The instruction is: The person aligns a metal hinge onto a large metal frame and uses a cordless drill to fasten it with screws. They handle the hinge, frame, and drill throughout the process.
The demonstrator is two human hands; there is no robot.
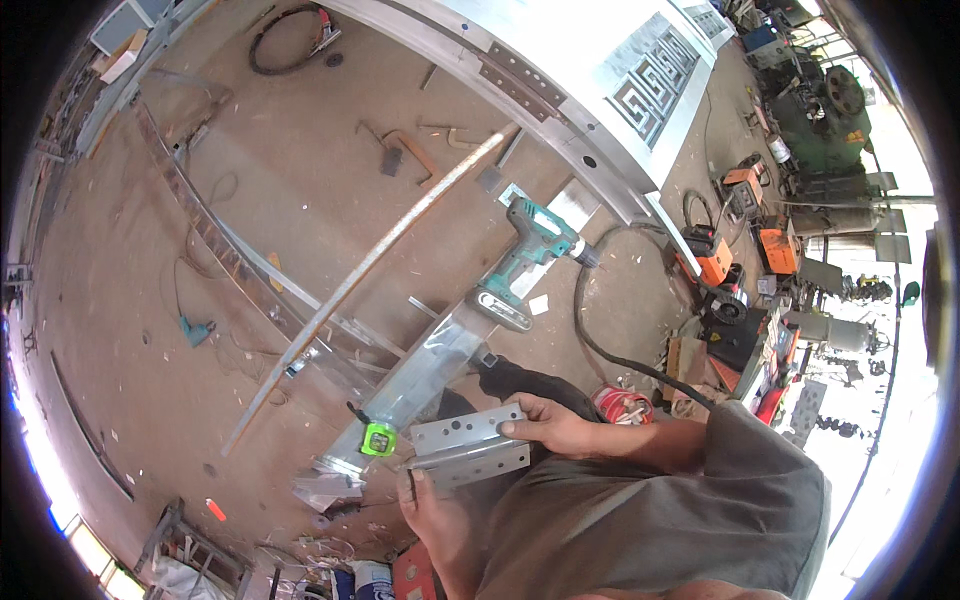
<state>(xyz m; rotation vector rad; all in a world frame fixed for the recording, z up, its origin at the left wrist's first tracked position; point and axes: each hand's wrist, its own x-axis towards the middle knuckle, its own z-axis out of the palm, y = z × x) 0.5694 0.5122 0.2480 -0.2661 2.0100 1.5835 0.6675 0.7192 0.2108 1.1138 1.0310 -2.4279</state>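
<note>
So your floor (300, 200) is pretty cluttered all round. A teal cordless drill (525, 260) lies on a long shiny metal channel (430, 365) that runs from near you out toward the far right, and a green tape measure (378, 438) sits on the near end of that same channel, just left of your hands. A long pale curved bar (370, 265) crosses the floor diagonally on the left, and a small blue tool (196, 330) lies further left, well apart from everything. Far side, there's a big silver metal door panel (600, 60) with a square maze-like pattern cut in it. A black cable (600, 350) snakes along to the right of the drill, with a red coil (622, 405) near your right arm. Orange machines (712, 255) sit off to the right, and a green machine (830, 120) stands far right.

No labels clear enough to tell apart.

Your right hand (555, 428) is clamped on the right end of a perforated angle bracket (468, 445), thumb on top. Your left hand (430, 510) grips it from underneath at the near edge, fingers mostly hidden. The bracket is held up in front of you, just beside the tape measure.
</note>
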